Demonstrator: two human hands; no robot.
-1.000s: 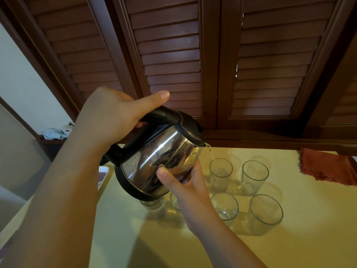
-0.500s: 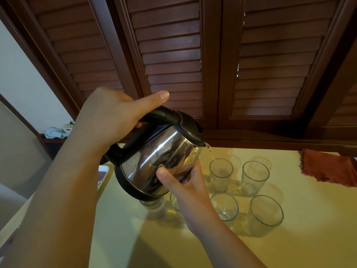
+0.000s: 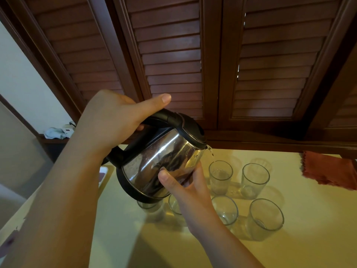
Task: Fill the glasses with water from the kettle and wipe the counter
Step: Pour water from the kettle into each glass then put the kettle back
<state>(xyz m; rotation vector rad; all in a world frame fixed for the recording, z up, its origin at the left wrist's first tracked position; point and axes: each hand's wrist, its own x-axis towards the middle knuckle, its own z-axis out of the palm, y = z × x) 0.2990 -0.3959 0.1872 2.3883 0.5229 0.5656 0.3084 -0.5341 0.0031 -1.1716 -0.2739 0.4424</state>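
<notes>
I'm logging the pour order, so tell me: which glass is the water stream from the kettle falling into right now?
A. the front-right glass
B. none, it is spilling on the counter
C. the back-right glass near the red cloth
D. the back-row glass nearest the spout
D: the stream leaves the kettle spout and drops into the back-row glass nearest the spout, which already holds some water; the left hand grips the handle.

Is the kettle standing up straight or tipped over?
Tipped. The kettle leans spout-down, and water streams into a glass.
</notes>
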